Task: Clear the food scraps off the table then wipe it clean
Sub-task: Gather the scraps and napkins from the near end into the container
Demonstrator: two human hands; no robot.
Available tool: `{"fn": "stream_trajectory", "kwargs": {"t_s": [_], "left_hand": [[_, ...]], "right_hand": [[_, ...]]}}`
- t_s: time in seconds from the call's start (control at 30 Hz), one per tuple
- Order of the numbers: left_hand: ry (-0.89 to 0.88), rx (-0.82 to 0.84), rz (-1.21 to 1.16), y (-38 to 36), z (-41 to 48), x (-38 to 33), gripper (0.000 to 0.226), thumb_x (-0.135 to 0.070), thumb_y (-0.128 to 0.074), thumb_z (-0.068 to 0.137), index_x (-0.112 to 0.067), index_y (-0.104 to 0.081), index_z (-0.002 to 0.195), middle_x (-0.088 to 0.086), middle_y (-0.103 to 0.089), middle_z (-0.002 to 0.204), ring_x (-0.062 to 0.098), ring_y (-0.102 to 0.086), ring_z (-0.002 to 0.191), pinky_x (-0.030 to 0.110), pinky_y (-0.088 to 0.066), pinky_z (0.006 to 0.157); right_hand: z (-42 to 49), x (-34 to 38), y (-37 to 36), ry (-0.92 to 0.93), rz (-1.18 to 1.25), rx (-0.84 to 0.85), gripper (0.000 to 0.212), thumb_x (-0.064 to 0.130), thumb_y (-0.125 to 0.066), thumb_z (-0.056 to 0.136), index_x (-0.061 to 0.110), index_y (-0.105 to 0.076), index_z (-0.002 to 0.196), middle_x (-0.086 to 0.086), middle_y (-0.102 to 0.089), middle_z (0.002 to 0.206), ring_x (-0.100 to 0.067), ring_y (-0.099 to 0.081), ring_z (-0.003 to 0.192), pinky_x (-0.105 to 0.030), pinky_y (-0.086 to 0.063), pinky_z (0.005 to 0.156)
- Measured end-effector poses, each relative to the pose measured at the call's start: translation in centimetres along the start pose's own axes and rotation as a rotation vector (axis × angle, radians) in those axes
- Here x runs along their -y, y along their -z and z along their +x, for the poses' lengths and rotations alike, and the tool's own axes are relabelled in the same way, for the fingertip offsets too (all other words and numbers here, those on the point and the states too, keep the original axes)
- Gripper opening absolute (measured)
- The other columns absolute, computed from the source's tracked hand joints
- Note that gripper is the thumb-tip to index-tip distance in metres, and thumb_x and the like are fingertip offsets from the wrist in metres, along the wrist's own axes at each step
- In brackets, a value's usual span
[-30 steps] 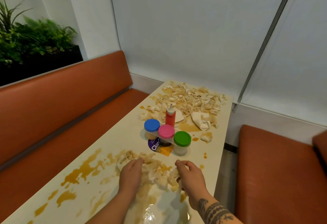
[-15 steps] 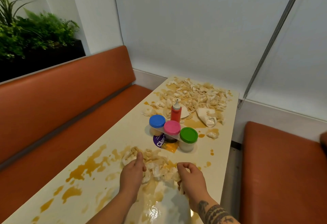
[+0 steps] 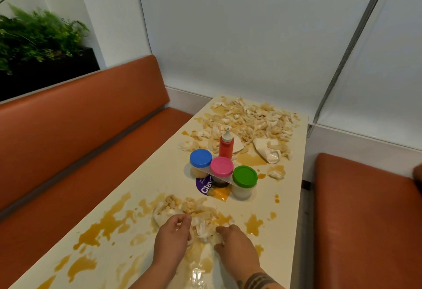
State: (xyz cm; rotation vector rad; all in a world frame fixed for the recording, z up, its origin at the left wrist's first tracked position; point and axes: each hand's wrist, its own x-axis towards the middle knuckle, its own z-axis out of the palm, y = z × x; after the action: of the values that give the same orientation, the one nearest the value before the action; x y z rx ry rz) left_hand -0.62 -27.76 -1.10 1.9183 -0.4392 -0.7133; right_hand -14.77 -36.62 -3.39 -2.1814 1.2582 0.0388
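Pile of pale torn food scraps [image 3: 194, 211]: on long cream counter [image 3: 141, 186] towards its near end, cupped between left hand [image 3: 172, 236] and right hand [image 3: 233, 240], each grip curled narrow onto the scraps. Best raked inward and lifted together, sparing orange sauce smears. Long axis roughly side to side across counter; no distinct pointing end.

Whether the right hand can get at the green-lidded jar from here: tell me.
Probably yes. The green-lidded jar stands straight ahead of the right hand, with only sauce-spotted table between. Its fingers seem curled on scraps, though, so it would have to let go first.
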Motion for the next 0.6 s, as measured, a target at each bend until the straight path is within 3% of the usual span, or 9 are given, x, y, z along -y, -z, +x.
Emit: {"fn": "stream_trajectory", "kwargs": {"t_s": [0.07,0.2,0.3,0.47,0.6], "left_hand": [[0.004,0.001,-0.013,0.1,0.0,-0.3,0.023,-0.038,-0.059,0.1,-0.023,-0.073,0.088,0.0,-0.064,0.058,0.011,-0.056,0.054,0.027,-0.042,0.056],[0.027,0.009,-0.048,0.1,0.1,-0.6,0.024,-0.034,-0.058,0.101,-0.02,-0.072,0.087,-0.001,-0.059,0.059,0.012,-0.053,0.054,0.027,-0.04,0.055],[0.047,0.015,-0.097,-0.3,-0.3,-1.1,0.026,-0.033,-0.057,0.101,-0.018,-0.071,0.086,-0.002,-0.055,0.058,0.015,-0.051,0.057,0.03,-0.038,0.057],[0.079,0.034,-0.171,-2.4,-1.9,-3.2,0.028,-0.026,-0.046,0.096,-0.029,-0.073,0.088,0.001,-0.06,0.072,0.02,-0.05,0.066,0.032,-0.037,0.061],[0.074,0.091,-0.146,-4.7,-4.1,-6.0,0.031,-0.008,-0.049,0.085,-0.026,-0.071,0.095,0.004,-0.066,0.085,0.021,-0.052,0.069,0.032,-0.041,0.062]], "right_hand": [[-0.1,0.1,-0.5,-0.012,-0.035,0.024,0.036,0.034,-0.056,0.095,0.031,-0.06,0.13,0.004,-0.05,0.116,-0.02,-0.062,0.109,-0.03,-0.047,0.083],[-0.9,-0.1,-0.6,-0.03,0.09,0.004,0.016,0.042,-0.055,0.096,0.028,-0.054,0.103,0.006,-0.05,0.111,-0.014,-0.057,0.098,-0.027,-0.045,0.084],[-1.7,-0.3,0.8,-0.03,0.216,-0.024,0.018,0.045,-0.057,0.092,0.032,-0.046,0.086,0.01,-0.053,0.101,-0.008,-0.053,0.087,-0.021,-0.043,0.075],[-3.5,-0.9,5.2,-0.039,0.403,-0.145,0.022,0.037,-0.061,0.089,0.023,-0.046,0.081,0.006,-0.057,0.089,-0.008,-0.05,0.075,-0.019,-0.039,0.063],[-5.7,-1.3,9.0,-0.105,0.683,-0.204,0.016,0.02,-0.063,0.088,0.021,-0.047,0.084,-0.004,-0.069,0.088,-0.018,-0.071,0.065,-0.029,-0.049,0.053]]}}
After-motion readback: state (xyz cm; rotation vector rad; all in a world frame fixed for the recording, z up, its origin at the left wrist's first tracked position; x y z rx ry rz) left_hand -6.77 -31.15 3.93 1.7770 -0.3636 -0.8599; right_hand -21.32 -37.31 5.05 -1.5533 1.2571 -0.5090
